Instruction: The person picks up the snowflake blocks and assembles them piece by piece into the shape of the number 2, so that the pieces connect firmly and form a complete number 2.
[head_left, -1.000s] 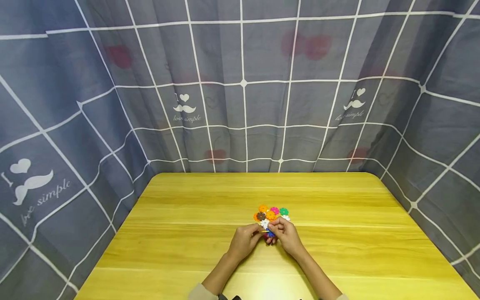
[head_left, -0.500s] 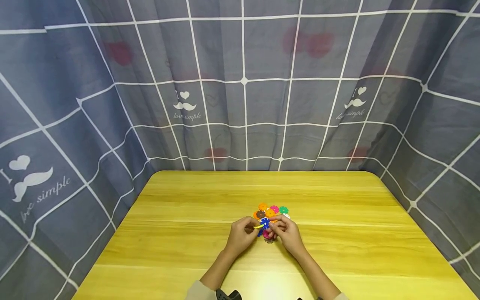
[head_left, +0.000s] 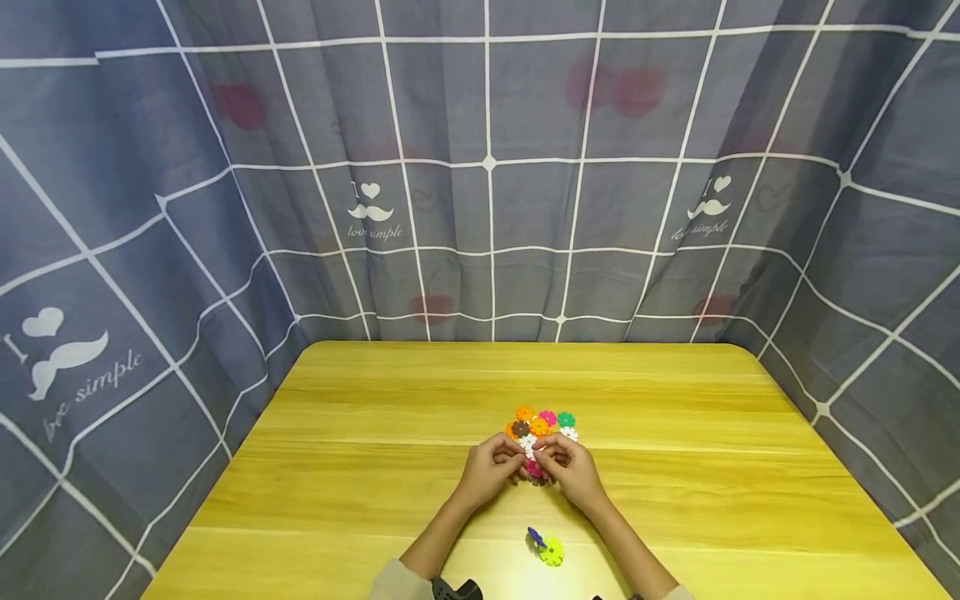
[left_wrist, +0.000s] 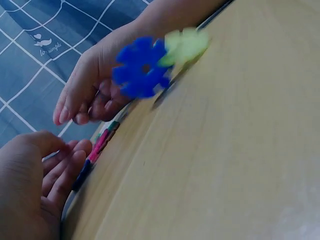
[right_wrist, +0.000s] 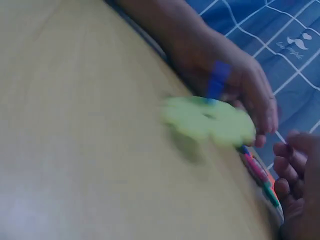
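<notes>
A blue notched disc (head_left: 536, 537) and a yellow-green one (head_left: 552, 551), joined at an angle, are in front of the hands, apart from both; they look blurred in the wrist views. My left hand (head_left: 486, 477) and right hand (head_left: 577, 477) are close together at the near side of a cluster of discs. In the left wrist view, the fingers of the left hand (left_wrist: 25, 175) and right hand (left_wrist: 97, 80) are loosely bent with nothing visible between them. White discs (head_left: 528, 442) and a pink disc (head_left: 534, 469) show between the hands.
Beyond the hands lie orange (head_left: 524, 413), brown (head_left: 520, 429), pink (head_left: 548, 417), green (head_left: 566, 419) and white (head_left: 568, 433) discs on the wooden table (head_left: 360, 433). A grey checked curtain (head_left: 442, 208) hangs behind and at both sides.
The joined blue and yellow discs were between the fingers of both hands; they are now out of the fingers and nearer the body. The hands have stayed near the cluster.
</notes>
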